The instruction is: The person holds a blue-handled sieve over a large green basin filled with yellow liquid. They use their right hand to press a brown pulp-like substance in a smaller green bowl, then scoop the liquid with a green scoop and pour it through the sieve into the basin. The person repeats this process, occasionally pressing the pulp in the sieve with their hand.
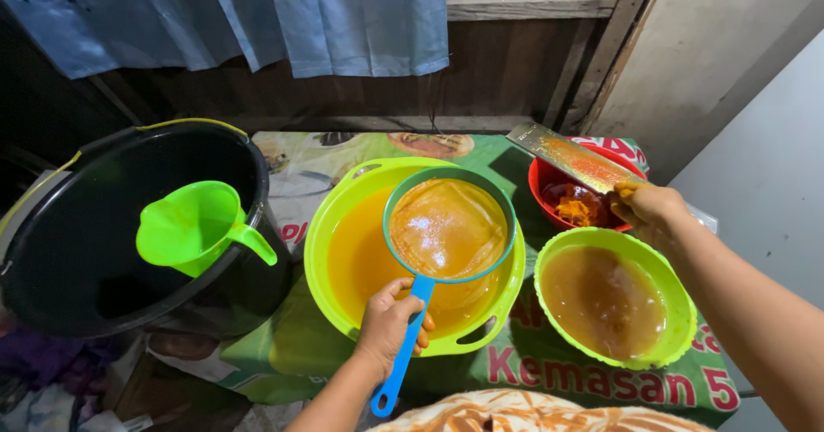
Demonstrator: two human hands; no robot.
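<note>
My left hand (pixel 388 320) grips the blue handle of a round strainer (pixel 448 226), holding it over a large lime-green basin (pixel 339 209) of orange liquid. The strainer holds orange liquid and foam. My right hand (pixel 650 211) holds a piece of orange root against a flat metal grater (pixel 573 159), which slants over a red bowl (pixel 542 185) with grated orange pulp inside. A smaller lime-green bowl (pixel 682 299) of brownish liquid stands just below my right hand.
A big black bucket (pixel 86 252) stands at the left with a green plastic jug (pixel 193 226) floating or resting inside it. The bowls stand on a low surface covered by a printed green sheet (pixel 549 372). Blue cloth hangs on the wooden wall behind.
</note>
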